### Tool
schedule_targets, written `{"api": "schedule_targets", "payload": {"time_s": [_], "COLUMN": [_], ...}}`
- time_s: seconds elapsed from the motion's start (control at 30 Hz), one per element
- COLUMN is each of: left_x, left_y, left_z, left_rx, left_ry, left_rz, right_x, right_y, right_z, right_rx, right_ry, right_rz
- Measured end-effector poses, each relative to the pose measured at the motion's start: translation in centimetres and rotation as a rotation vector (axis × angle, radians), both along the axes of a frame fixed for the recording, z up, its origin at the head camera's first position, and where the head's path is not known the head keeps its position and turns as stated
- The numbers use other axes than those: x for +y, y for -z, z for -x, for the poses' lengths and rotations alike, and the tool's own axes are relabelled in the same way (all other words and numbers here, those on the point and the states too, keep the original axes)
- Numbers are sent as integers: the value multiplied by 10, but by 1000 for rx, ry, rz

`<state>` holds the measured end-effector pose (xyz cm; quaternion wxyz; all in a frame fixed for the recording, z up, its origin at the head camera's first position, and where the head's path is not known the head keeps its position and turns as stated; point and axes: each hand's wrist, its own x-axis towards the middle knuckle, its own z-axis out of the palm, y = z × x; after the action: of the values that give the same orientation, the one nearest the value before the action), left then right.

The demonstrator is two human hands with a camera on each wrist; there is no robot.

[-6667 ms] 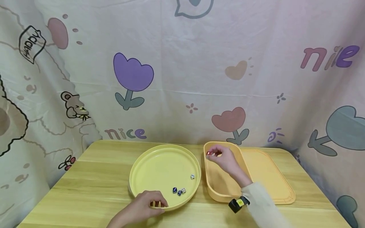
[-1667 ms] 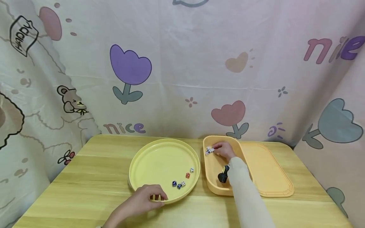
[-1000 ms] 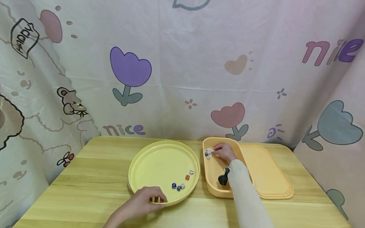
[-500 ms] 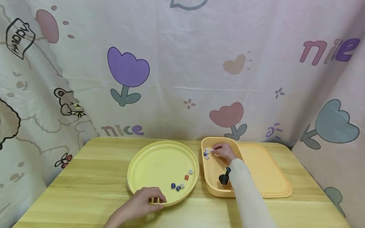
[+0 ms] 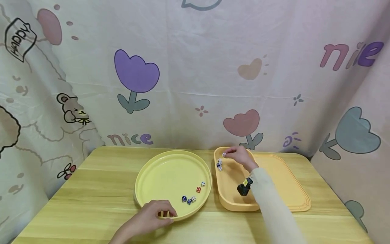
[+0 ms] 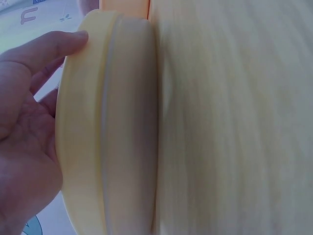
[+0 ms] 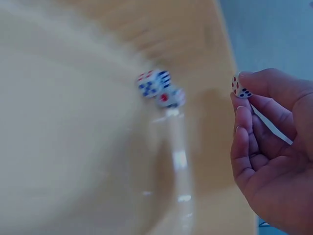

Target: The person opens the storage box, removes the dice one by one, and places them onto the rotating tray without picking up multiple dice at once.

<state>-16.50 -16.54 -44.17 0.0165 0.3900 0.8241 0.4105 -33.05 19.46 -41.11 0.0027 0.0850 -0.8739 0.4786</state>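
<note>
My left hand (image 5: 150, 215) grips the near rim of a round yellow tray (image 5: 166, 176); in the left wrist view the thumb (image 6: 73, 43) lies on the outer wall. On the tray's right side lie a red die (image 5: 198, 189), two dark blue dice (image 5: 184, 199) and two white dice (image 5: 202, 184). My right hand (image 5: 240, 157) pinches a white die (image 7: 240, 87) with red and blue pips between thumb and fingers, raised above the far left part of an orange bin (image 5: 231, 184). Several white and blue dice (image 5: 219, 164) lie clustered at the bin's left wall.
A flat orange lid (image 5: 283, 181) lies on the wooden table (image 5: 91, 196) to the right of the bin. A patterned cloth (image 5: 189, 67) hangs behind the table. A black wrist device (image 5: 244, 187) sits on the right wrist, over the bin.
A red die, earlier in the right hand, now lies on the tray. The right hand has picked a white die from the bin's cluster and raised it. The left hand stays on the rim.
</note>
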Motion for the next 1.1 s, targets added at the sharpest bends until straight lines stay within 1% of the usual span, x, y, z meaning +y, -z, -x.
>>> {"api": "schedule_targets", "payload": {"time_s": [0.1,0.2,0.37,0.57,0.67,0.77,0.87,0.97,1.1], "left_x": [1,1,-1,-2,-2,-1,0,0,0], "left_y": [-1,-2,-3,-2,-1,-1,-1,-2,-2], "left_z": [0,0,-1,-2,-2,-2,-2,-1,-2], "left_rx": [-14,-21,-34,-23,-25,-26,-28,-28,-32], "left_ry": [-11,-15,-16,-17,-7,-4,-3,0,-3], "left_rz": [4,5,3,7,2,2,2,1,0], "right_x": [1,-1,-10,-25,-31,-37,-43,-51,-62], "right_y": [-9,-16,-25,-31,-33,-34,-33,-29,-20], "right_z": [-3,-12,-35,-61,-72,-83,-93,-103,-113], "right_rx": [8,30,79,124,154,173,173,152,139], "right_ry": [-5,-4,-33,-76,-90,-102,-98,-83,-63], "right_rz": [-7,-15,1,56,65,70,91,118,115]}}
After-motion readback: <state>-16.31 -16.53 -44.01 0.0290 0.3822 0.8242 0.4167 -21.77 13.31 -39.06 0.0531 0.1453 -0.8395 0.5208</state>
